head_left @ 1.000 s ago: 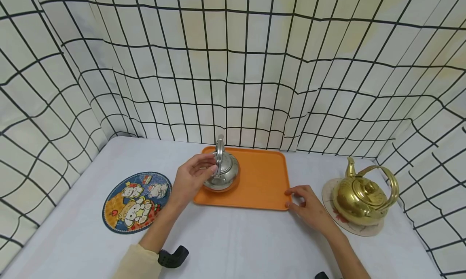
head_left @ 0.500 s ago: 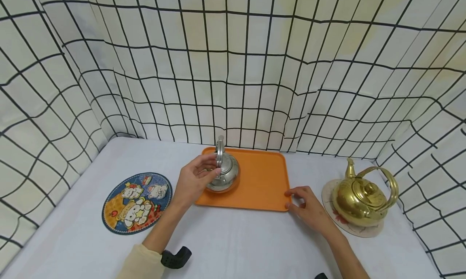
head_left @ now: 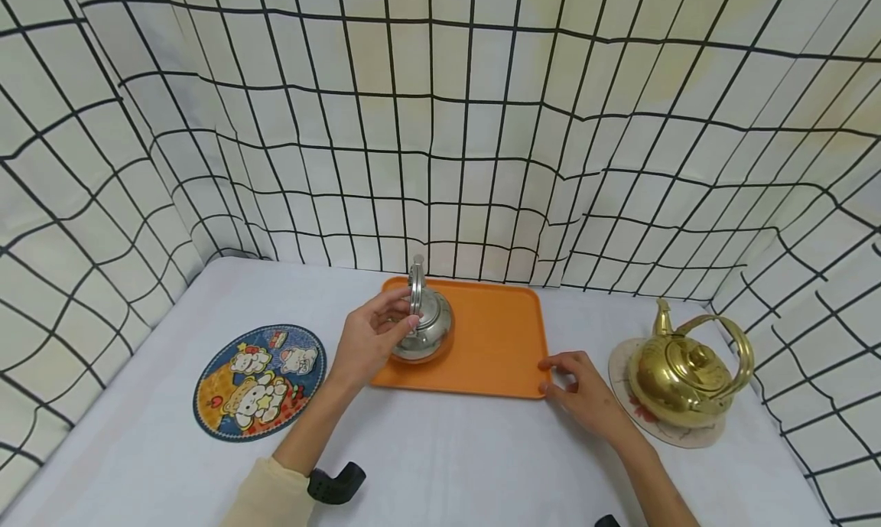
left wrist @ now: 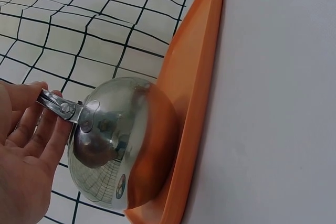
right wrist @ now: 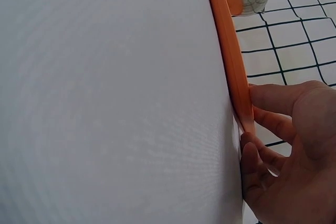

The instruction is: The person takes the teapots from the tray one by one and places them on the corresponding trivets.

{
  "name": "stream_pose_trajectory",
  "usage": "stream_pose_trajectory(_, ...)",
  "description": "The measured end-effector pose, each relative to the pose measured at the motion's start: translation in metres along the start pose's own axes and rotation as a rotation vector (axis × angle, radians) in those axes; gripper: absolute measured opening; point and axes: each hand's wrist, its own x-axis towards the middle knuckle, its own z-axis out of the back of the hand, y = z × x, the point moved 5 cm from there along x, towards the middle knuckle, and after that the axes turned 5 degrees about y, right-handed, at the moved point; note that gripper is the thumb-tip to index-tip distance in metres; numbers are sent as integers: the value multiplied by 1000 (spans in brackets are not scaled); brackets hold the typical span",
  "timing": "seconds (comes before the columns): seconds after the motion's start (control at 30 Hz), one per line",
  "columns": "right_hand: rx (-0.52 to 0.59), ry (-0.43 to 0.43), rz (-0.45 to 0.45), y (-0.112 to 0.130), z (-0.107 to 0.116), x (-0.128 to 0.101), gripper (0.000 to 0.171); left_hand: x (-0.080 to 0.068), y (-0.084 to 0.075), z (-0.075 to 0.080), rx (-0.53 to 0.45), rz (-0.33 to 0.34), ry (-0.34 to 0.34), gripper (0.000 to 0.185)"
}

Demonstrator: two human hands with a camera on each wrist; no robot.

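Note:
A shiny silver teapot [head_left: 433,334] sits upright on the left part of an orange tray [head_left: 501,336]. My left hand [head_left: 372,337] holds the teapot's raised handle between thumb and fingers. From the left wrist, the hand [left wrist: 29,150] shows at the handle's hinged lower end, beside the rounded, mirror-like teapot body [left wrist: 126,145]. At the tray's near right corner, my right hand [head_left: 583,393] pinches the rim. The right wrist view shows the thumb over the tray's edge [right wrist: 233,51] and curled fingers of that hand [right wrist: 304,145] against its outer side and underside.
A brass teapot [head_left: 681,382] stands on a pale round mat [head_left: 622,366] to the right. An oval cartoon-print placemat [head_left: 258,385] lies at the left on the white tablecloth [head_left: 440,458]. A black-grid cloth wall [head_left: 447,129] rises behind and at both sides.
My left hand and the silver teapot have shifted very slightly to the right. The right hand stays at the tray's corner, and the brass teapot has not moved.

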Motion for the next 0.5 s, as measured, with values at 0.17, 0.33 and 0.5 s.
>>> stream_pose_trajectory(0.17,3,-6,8,-1,0,0,26,-1,-3,-2,17,5,-3,47)
stream_pose_trajectory(0.33,-2,-4,7,-2,0,0,27,-1,-4,-2,8,-1,-3,47)
stream_pose_trajectory(0.5,-6,-4,9,-2,-1,0,27,-2,-3,-1,29,-4,-11,46)
